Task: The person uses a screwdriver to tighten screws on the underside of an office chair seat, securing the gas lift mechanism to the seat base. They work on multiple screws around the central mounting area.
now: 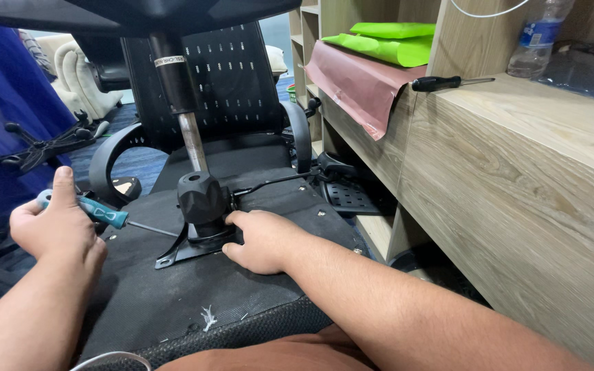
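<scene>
Screwdriver [108, 216], chair mechanism [197, 227], wooden shelf [517, 185] alongside

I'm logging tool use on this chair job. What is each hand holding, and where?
The left hand grips a screwdriver by its teal handle. The right hand holds nothing; it rests against the black seat mechanism.

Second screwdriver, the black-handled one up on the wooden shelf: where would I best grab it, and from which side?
Grip the black-handled screwdriver by its thick handle, coming from above. It lies flat on the wooden shelf with the handle toward the pink sheet and the thin shaft pointing at the water bottle, so the handle end looks freest.
</scene>
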